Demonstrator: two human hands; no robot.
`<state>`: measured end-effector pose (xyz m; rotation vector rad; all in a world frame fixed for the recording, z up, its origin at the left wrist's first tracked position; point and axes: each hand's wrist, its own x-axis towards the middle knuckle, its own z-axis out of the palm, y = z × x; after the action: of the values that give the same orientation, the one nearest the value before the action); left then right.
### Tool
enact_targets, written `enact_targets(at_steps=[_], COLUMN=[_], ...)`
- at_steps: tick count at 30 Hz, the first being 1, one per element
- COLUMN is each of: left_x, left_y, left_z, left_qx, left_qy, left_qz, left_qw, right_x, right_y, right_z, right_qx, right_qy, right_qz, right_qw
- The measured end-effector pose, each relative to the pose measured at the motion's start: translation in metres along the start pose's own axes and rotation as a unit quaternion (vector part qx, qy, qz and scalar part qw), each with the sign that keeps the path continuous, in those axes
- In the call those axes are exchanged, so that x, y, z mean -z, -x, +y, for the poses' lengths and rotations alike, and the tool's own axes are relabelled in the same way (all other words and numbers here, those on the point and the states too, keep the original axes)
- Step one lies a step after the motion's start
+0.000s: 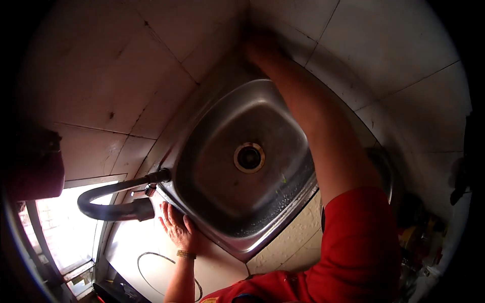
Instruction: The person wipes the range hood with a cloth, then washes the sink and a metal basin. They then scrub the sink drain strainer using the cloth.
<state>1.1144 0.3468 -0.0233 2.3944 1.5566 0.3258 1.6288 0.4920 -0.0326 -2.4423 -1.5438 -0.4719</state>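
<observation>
A metal sink basin point(217, 171) with a round drain point(249, 157) fills the middle of the head view. My right arm, in a red sleeve, reaches across its right side. At the dark far corner behind the basin is my right hand point(260, 45); its fingers and anything in them are lost in shadow. My left hand point(176, 227), with a bracelet at the wrist, rests on the white surface by the sink's near-left edge, fingers spread and holding nothing. Just beyond its fingertips is the curved faucet point(101, 202).
Tiled walls point(101, 101) meet behind the sink. A bright window point(70, 227) is at the lower left, below a pink object point(40, 171). A thin cable point(139, 267) curls on the white surface. Dark, unclear items point(424, 237) sit at the lower right.
</observation>
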Motion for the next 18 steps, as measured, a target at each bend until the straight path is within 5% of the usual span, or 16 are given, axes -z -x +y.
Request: enact_targets(at_steps=[3, 7, 10, 12, 15, 18], left_x=[-0.001, 0.003, 0.003, 0.004, 0.002, 0.004], left_y=[0.002, 0.002, 0.002, 0.002, 0.004, 0.004], left_z=[-0.005, -0.003, -0.008, -0.007, -0.011, -0.010], left_qx=[0.002, -0.001, -0.002, 0.003, -0.002, -0.002], left_qy=[-0.008, -0.005, -0.017, -0.006, -0.020, -0.010], left_qz=[-0.008, -0.003, -0.008, -0.012, -0.002, 0.001], left_qw=[1.000, 1.000, 1.000, 1.000, 1.000, 1.000], right_x=[0.005, 0.031, 0.078, 0.068, 0.112, 0.129], right_y=[0.017, 0.052, 0.084, 0.101, 0.136, 0.169], right_z=[0.014, 0.028, 0.036, 0.060, 0.053, 0.061], right_qx=[0.119, -0.049, 0.023, -0.044, -0.177, -0.191], right_qy=[0.008, 0.020, 0.107, 0.097, 0.049, 0.015], right_qz=[-0.016, -0.098, -0.187, -0.323, -0.360, -0.349], right_qw=[0.993, 0.994, 0.976, 0.940, 0.915, 0.917])
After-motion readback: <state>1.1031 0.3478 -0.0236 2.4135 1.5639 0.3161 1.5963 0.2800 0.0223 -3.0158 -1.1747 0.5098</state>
